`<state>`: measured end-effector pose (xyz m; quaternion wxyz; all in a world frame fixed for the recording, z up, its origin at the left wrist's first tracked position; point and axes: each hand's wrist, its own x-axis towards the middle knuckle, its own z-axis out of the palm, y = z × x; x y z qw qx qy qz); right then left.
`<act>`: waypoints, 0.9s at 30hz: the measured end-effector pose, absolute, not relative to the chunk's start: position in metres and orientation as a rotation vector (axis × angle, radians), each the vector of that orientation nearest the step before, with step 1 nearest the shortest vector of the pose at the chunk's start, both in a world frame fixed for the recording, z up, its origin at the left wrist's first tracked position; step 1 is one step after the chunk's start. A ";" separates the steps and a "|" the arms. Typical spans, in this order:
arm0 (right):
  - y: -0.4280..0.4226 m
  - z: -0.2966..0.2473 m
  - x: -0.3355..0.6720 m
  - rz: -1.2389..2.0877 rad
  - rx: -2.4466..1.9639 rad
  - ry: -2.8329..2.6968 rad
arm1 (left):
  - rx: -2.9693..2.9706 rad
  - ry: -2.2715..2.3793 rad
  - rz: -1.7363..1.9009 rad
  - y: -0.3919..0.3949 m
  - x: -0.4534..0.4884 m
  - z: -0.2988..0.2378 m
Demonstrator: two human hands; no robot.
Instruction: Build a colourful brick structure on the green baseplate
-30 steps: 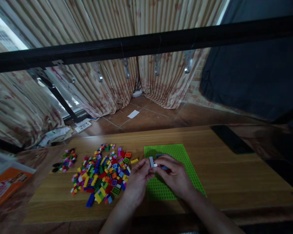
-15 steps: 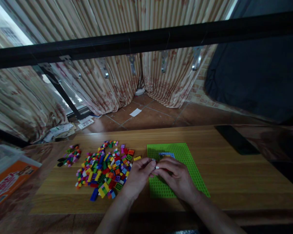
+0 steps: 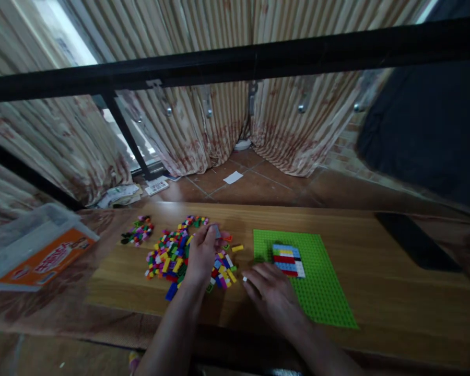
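Head view, the only one.

Left hand [image 3: 201, 251] is up over the pile [image 3: 168, 257], thumb and fingers pinching a grey brick [image 3: 216, 231]. The brick is clear of the bench [image 3: 376, 292], over the pile's far right side.

Right hand [image 3: 272, 293] is palm down, fingers loosely spread and gripping nothing. It sits at the near left corner of the baseplate [image 3: 321, 287]. A white bit [image 3: 244, 279] lies just off my fingertips. Can't tell if it touches them.

The pile is mixed colours, left of bench centre, nearer the far edge. My left wrist covers its middle. A yellow brick [image 3: 237, 248] lies loose between pile and baseplate.

The baseplate is green and lies flat mid-bench, skewed, with its near right corner close to the near edge. A striped block [image 3: 288, 259] is on it toward the far left corner, in rows of blue, yellow, red and white.

A small pile [image 3: 138, 231] sits apart near the far left corner. The box [image 3: 43, 255] is off the left edge, a clear tub with an orange label. A black slab [image 3: 415, 240] lies flat toward the far right.

Past the far edge are tiled floor [image 3: 258, 188] with a paper [image 3: 234, 177] on it, curtains [image 3: 203, 130], and a black bar [image 3: 235, 60] across the top of the view.
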<state>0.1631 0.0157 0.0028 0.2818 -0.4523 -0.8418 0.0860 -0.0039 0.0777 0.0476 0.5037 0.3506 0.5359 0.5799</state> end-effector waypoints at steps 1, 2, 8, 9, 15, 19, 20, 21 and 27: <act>0.016 0.001 0.161 0.214 -1.212 -2.261 | 0.844 1.303 1.406 0.077 -0.003 0.048; 0.018 -0.001 0.159 0.203 -1.215 -2.258 | 0.837 1.312 1.401 0.076 -0.003 0.049; 0.027 -0.009 0.147 0.190 -1.261 -2.189 | 0.806 1.275 1.363 0.074 0.001 0.049; 0.028 -0.010 0.146 0.208 -1.262 -2.166 | 0.804 1.269 1.357 0.073 0.002 0.049; 0.027 -0.006 0.147 0.341 -1.218 -1.985 | 0.783 1.226 1.226 0.071 0.008 0.050; 0.028 0.010 0.158 0.343 -1.246 -1.837 | 0.828 1.177 1.104 0.066 0.015 0.049; 0.029 0.014 0.161 0.346 -1.256 -1.803 | 0.854 1.165 1.088 0.064 0.018 0.048; 0.030 0.017 0.164 0.354 -1.264 -1.781 | 0.878 1.154 1.079 0.063 0.020 0.047; 0.035 0.022 0.179 0.291 -1.282 -1.843 | 0.927 1.077 1.043 0.055 0.044 0.039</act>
